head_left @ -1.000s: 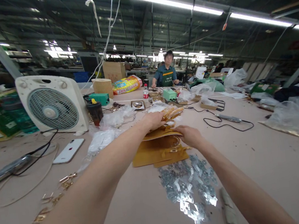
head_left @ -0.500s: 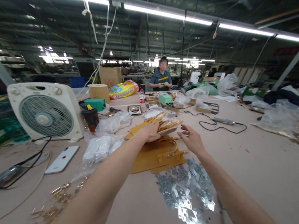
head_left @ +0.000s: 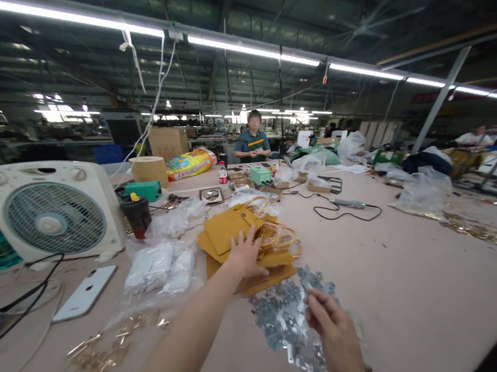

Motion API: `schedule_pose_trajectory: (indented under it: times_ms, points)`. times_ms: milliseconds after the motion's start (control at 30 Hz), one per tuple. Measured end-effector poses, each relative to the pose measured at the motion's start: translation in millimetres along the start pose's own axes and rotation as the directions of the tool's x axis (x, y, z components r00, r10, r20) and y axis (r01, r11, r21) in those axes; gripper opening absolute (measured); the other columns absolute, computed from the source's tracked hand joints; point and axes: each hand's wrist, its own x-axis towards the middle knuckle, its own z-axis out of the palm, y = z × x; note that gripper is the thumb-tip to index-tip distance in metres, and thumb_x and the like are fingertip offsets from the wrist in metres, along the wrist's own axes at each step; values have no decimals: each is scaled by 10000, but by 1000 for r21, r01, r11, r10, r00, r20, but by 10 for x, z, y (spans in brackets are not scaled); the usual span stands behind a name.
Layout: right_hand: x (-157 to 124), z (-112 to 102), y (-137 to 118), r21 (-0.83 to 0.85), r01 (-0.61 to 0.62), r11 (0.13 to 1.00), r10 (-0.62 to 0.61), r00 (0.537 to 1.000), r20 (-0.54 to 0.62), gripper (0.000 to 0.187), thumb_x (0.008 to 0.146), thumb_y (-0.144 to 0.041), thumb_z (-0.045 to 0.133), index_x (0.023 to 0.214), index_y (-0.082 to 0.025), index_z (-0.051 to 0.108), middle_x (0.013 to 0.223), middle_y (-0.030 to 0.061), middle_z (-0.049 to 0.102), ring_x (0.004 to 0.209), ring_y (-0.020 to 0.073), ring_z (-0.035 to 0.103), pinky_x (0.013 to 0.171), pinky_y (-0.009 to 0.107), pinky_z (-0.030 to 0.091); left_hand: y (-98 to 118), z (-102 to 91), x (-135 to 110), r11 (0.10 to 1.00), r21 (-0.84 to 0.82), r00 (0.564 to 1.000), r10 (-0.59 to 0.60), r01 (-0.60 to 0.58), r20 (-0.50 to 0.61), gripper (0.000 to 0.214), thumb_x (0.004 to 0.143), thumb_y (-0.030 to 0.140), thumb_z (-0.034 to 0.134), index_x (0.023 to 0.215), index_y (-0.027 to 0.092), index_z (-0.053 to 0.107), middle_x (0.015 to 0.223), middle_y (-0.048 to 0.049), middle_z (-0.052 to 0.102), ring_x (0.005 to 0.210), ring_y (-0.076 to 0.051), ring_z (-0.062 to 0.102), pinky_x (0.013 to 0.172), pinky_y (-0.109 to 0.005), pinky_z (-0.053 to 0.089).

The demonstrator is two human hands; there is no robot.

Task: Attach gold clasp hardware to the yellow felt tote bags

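My left hand (head_left: pixel 244 256) lies with spread fingers on a stack of mustard-yellow flat pieces (head_left: pixel 222 228) that carry curved handles (head_left: pixel 284 236), some under clear wrap. Just to the right and nearer, my right hand (head_left: pixel 333 320) is closed in a pinch, thumb against fingers. It hovers over or touches a pile of small silvery metal plates (head_left: pixel 278 321); what sits between the fingertips is too small to make out. The pile lies directly in front of the yellow stack, partly covered by the right hand.
Gold-coloured metal pins (head_left: pixel 89 362) are scattered at the near left. A white phone (head_left: pixel 85 293), a box fan (head_left: pixel 55 213), a dark cup (head_left: pixel 137 216) and plastic-wrapped white packets (head_left: pixel 161 266) stand left. A corded tool (head_left: pixel 347 203) lies right. Across the table sits a person (head_left: pixel 251 143).
My left hand has opened from gripping the yellow pieces and now rests flat on them. My right hand has come down toward me, from beside the stack to the metal plates, and closed.
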Motion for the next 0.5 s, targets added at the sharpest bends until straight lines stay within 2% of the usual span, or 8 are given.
schedule_pose_trajectory:
  times_ms: [100, 167, 233, 300, 333, 400, 433, 500]
  points:
    - [-522, -129, 323, -111, -5, 994, 16, 995, 101, 486, 830, -651, 755, 986, -192, 775, 657, 10, 656, 576, 157, 593, 562, 247, 495, 148, 173, -112, 999, 33, 1000, -25, 25, 7, 1080, 693, 699, 785, 1598, 260, 391, 1771, -123, -33, 1571, -557, 45, 1196, -770, 148]
    - [-816, -222, 434, -211, 93, 973, -52, 980, 194, 405, 900, -596, 703, 973, -204, 772, 711, 34, 695, 583, 164, 625, 559, 248, 502, 195, 224, -162, 999, 49, 1000, -24, 23, 11, 1020, 765, 651, 748, 1620, 259, 353, 1769, -124, -56, 1573, -553, 28, 1199, -765, 140]
    - [-1052, -309, 429, -341, 310, 887, -188, 919, 347, 263, 975, -448, 636, 996, -216, 760, 802, 56, 730, 674, 181, 680, 625, 255, 531, 194, 225, -179, 998, 57, 1000, -7, 6, 21, 981, 815, 599, 721, 1636, 252, 313, 1767, -146, -48, 1564, -568, 61, 1187, -765, 166]
    - [-1216, -376, 359, -440, 543, 715, -312, 812, 494, 191, 995, -310, 571, 1020, -223, 739, 870, 68, 747, 769, 194, 702, 698, 274, 538, 165, 196, -161, 998, 60, 1000, 15, -16, 25, 925, 870, 560, 669, 1644, 226, 287, 1760, -192, -18, 1550, -579, 120, 1167, -770, 200]
    - [-1274, -402, 324, -481, 619, 622, -349, 768, 537, 185, 993, -272, 551, 1024, -226, 727, 876, 67, 749, 787, 198, 700, 717, 288, 532, 150, 177, -146, 998, 60, 1000, 14, -13, -11, 896, 875, 549, 668, 1635, 243, 307, 1760, -189, 43, 1545, -561, 170, 1165, -750, 235]
    - [-1362, -446, 289, -545, 687, 480, -394, 724, 566, 171, 987, -250, 541, 1018, -231, 708, 866, 58, 752, 771, 200, 683, 719, 314, 513, 144, 135, -130, 995, 72, 984, 86, -76, -154, 788, 912, 489, 635, 1602, 220, 364, 1743, -187, 160, 1519, -527, 255, 1161, -704, 291]
    - [-1405, -469, 293, -565, 696, 443, -419, 718, 556, 156, 983, -256, 549, 1017, -235, 700, 860, 52, 753, 761, 199, 673, 721, 326, 504, 160, 112, -140, 988, 72, 961, 148, -134, -233, 729, 933, 444, 613, 1576, 182, 394, 1728, -187, 210, 1510, -498, 284, 1177, -659, 303]
    - [-1516, -530, 334, -562, 697, 445, -475, 716, 512, 135, 979, -264, 571, 1046, -244, 686, 874, 36, 762, 758, 192, 664, 737, 339, 496, 241, 77, -215, 946, 61, 886, 320, -319, -334, 592, 999, 360, 504, 1521, 92, 425, 1677, -175, 316, 1492, -419, 344, 1199, -585, 309]
